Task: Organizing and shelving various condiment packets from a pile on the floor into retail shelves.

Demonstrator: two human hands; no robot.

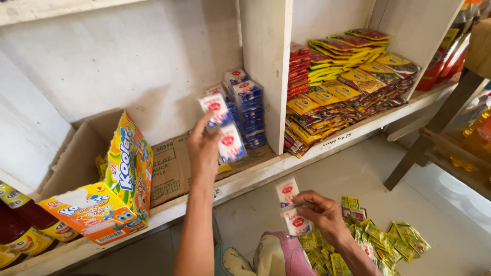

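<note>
- Nearest, low in the frame: right hand pinching a strip of white and red sachets, grip closed on it, strip hanging above the floor.
- Just beside that hand, on the floor: loose heap of green and yellow sachets, spread flat.
- Higher up, at the shelf edge: left hand raised, fingers closed on a second strip of white and red sachets, held upright in front of the shelf.
- Right behind that strip: stack of blue and white sachets, standing against the white divider.
- Left of the raised arm: open cardboard carton lying on the shelf, a bright orange and yellow display box tipped at its front.
- Far left edge: bottles with yellow labels, partly cut off.
- Beyond the divider, in the right compartment: piled yellow and red packets, stacked in several leaning rows.
- Far right: wooden stand with bottles of golden liquid, well apart from both hands.
</note>
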